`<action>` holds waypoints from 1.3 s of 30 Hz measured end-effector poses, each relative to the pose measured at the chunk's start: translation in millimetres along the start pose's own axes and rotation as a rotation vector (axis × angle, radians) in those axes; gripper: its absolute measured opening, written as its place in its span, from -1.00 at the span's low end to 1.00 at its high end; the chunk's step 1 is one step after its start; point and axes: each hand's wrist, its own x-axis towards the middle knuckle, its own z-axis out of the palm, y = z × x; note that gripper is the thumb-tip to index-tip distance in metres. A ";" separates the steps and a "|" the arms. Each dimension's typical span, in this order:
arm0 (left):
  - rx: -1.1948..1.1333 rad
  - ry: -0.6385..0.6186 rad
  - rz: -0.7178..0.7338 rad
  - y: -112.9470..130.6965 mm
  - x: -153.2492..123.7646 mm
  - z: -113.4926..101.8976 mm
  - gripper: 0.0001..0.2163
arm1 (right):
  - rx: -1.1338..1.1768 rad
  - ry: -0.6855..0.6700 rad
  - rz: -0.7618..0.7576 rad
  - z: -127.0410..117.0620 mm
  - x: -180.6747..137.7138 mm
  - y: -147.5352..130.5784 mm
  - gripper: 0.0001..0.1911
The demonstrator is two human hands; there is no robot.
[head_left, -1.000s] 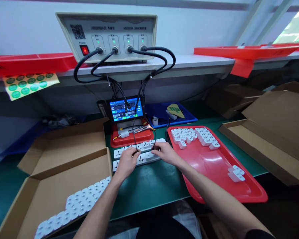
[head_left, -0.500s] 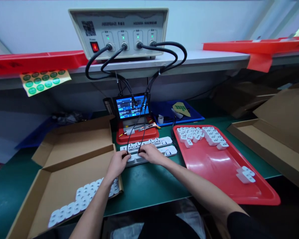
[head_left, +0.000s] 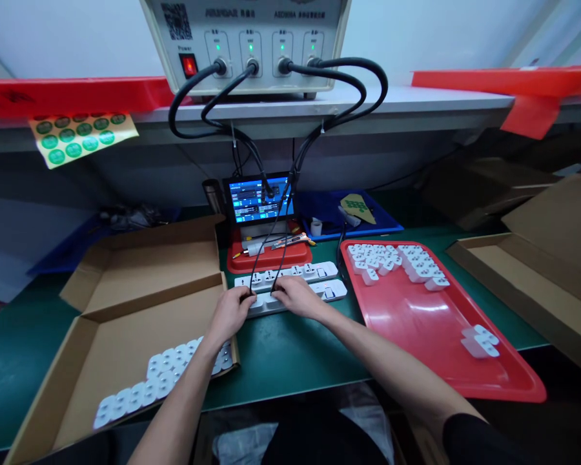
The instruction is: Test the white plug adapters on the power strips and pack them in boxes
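Observation:
My left hand (head_left: 230, 313) is closed, with its fingertips pinched round the lower end of a thin black cable (head_left: 258, 256). A second thin black cable (head_left: 283, 256) runs down into the closed fingertips of my right hand (head_left: 297, 297). Both hands rest at the front white power strip (head_left: 337, 290), over what look like white plug adapters seated in it; my fingers partly hide the cable tips. Just behind lies another white power strip (head_left: 326, 269) with its sockets showing.
A cardboard box (head_left: 145, 329) with rows of white adapters (head_left: 167, 371) lies at left. On the right, a red tray (head_left: 411, 323) holds more adapters (head_left: 421, 265). A lit screen (head_left: 260, 200) stands behind the strips, below a tester box (head_left: 266, 39) on the shelf (head_left: 392, 106).
The camera view has tilted down and moved slightly closer, so the tester box sits higher in the picture. Both hands stay at the front strip, still pinching the cables.

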 end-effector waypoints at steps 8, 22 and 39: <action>0.125 0.032 0.085 -0.8 -5.5 7.8 -0.86 | -0.172 0.015 -0.044 9.0 -6.0 -9.9 -0.93; 0.305 0.180 0.371 63.1 -5.1 48.6 -0.80 | -0.337 -0.076 0.096 -60.6 -66.2 70.6 -0.67; -0.524 0.187 0.102 109.0 5.3 87.1 -0.66 | 0.453 0.240 0.002 -94.8 -91.7 8.6 -0.61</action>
